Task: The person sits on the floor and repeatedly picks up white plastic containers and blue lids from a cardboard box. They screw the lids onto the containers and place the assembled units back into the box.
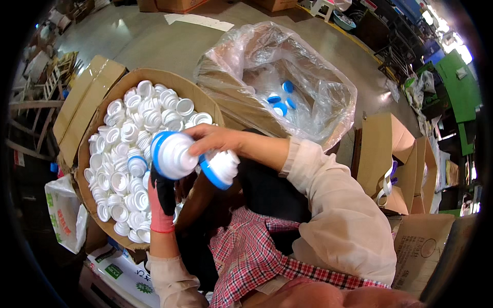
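Observation:
My left hand (162, 201), in a red and black glove, holds up a white plastic cap with a blue rim (172, 154). My bare right hand (211, 139) reaches across and rests its fingers on top of that cap, while a second white cap with a blue rim (220, 168) sits under its palm. Both hands hover over the right edge of a cardboard box (87, 143) filled with several white caps (128, 154).
A second box lined with clear plastic film (277, 77) stands behind, holding a few blue-and-white caps (280, 102). Folded cardboard boxes (405, 164) stand at the right. A white printed sack (64, 215) lies at lower left. A checked cloth (251, 251) covers my lap.

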`<move>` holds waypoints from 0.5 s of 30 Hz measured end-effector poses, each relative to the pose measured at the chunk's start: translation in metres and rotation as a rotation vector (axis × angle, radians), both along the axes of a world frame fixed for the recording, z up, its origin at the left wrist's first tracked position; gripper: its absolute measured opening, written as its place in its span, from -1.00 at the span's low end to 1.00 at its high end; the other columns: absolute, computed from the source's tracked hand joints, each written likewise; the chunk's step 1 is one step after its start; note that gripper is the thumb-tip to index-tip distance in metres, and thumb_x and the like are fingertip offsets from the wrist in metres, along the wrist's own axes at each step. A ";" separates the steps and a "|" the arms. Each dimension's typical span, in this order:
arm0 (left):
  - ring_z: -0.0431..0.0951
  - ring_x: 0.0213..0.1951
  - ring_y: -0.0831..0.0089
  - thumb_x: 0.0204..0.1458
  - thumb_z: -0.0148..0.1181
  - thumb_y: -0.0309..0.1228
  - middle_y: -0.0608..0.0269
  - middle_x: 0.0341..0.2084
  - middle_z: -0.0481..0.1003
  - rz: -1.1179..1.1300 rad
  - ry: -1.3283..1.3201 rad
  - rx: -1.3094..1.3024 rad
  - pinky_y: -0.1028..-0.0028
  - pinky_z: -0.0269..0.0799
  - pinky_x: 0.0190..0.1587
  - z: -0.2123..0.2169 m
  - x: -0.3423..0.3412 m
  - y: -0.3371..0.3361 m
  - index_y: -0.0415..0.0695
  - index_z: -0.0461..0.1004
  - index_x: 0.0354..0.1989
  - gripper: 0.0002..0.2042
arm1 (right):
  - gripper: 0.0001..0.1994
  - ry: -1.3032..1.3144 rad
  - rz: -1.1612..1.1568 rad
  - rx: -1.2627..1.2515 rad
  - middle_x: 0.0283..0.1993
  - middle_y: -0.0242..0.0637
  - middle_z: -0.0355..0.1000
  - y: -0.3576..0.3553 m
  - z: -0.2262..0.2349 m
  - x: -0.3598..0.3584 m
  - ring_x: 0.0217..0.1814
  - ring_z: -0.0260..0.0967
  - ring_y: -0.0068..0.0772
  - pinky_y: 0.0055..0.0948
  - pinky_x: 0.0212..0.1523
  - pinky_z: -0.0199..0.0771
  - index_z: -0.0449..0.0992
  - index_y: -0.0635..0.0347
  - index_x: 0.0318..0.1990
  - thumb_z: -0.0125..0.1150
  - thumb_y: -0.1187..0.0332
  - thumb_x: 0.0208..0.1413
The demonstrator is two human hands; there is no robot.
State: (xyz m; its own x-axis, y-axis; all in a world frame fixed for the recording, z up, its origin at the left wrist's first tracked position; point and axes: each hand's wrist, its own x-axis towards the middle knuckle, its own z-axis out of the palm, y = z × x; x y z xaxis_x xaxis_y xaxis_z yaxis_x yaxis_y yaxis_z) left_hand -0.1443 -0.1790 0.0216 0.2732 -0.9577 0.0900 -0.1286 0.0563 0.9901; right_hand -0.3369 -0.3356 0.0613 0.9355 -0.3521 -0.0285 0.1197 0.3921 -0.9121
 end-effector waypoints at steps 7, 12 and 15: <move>0.49 0.07 0.28 0.30 -0.06 -0.35 0.08 0.04 0.42 -0.076 0.222 0.159 0.31 0.46 0.11 0.032 -0.020 -0.031 -0.27 0.30 0.19 -0.64 | -0.65 0.273 -0.851 -0.079 -0.21 -0.26 0.53 -0.142 -0.049 -0.212 -0.30 0.49 -0.44 -0.41 -0.33 0.52 0.54 0.30 -0.07 0.34 0.25 0.06; 0.54 0.00 0.24 0.24 0.05 -0.26 0.10 -0.01 0.47 0.231 0.332 0.303 0.31 0.51 0.00 -0.028 0.042 -0.017 -0.23 0.35 0.14 -0.62 | -0.34 1.198 -0.792 -0.385 -0.12 -0.06 0.52 -0.178 -0.228 -0.286 -0.09 0.45 -0.31 -0.26 -0.16 0.43 0.52 0.46 -0.05 0.43 -0.02 -0.12; 0.56 -0.08 0.37 0.19 0.15 -0.29 0.18 -0.11 0.55 0.324 0.155 0.311 0.42 0.47 -0.11 -0.040 0.062 -0.025 -0.20 0.46 0.06 -0.67 | -0.34 1.310 -0.756 -0.183 0.00 0.00 0.51 -0.174 -0.309 -0.329 -0.04 0.46 -0.23 -0.23 -0.09 0.44 0.52 0.53 -0.08 0.48 0.05 -0.19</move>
State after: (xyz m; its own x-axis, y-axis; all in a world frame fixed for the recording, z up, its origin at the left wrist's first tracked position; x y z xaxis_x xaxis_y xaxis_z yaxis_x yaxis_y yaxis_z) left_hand -0.0824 -0.2038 -0.0188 0.5499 -0.7961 -0.2527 0.0598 -0.2643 0.9626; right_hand -0.6656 -0.5099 -0.2481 -0.1090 -0.8120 -0.5733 -0.6722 0.4851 -0.5593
